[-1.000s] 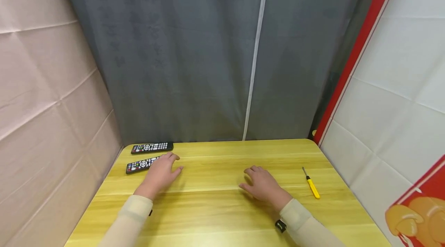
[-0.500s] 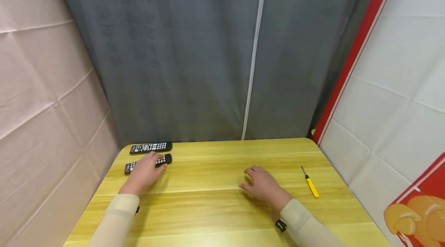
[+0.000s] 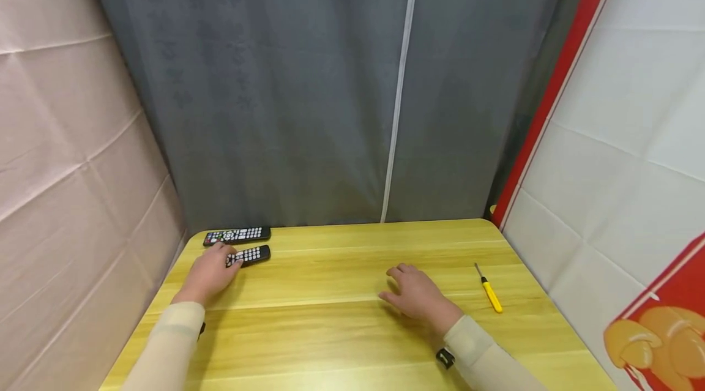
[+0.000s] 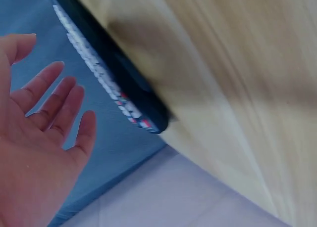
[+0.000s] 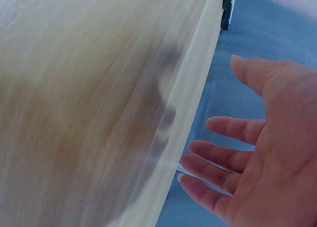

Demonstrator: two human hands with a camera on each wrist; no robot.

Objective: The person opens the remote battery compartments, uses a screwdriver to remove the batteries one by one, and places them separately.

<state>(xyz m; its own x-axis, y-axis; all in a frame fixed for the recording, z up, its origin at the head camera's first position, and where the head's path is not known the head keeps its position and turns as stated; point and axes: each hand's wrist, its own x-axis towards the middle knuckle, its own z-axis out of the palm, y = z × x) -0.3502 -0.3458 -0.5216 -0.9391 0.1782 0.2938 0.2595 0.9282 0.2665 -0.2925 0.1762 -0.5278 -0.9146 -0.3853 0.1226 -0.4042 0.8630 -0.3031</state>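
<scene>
Over the left end of the nearer black remote control is my left hand, covering that part in the head view. The left wrist view has the hand's fingers spread and loosely bent, apart from a remote control on the table. Just behind lies a second black remote control, roughly parallel to the first. My right hand hovers above the middle right of the table, holding nothing. Its fingers are slightly bent and separate in the right wrist view. A screwdriver with a yellow handle lies to its right.
The wooden table ends at a grey curtain along the back. A pinkish cloth wall borders the left side, and a white cloth wall with red trim the right.
My left hand has moved left along the nearer remote control, uncovering its right end. The right hand stays where it was. The view has shifted slightly; both remote controls and the screwdriver lie still.
</scene>
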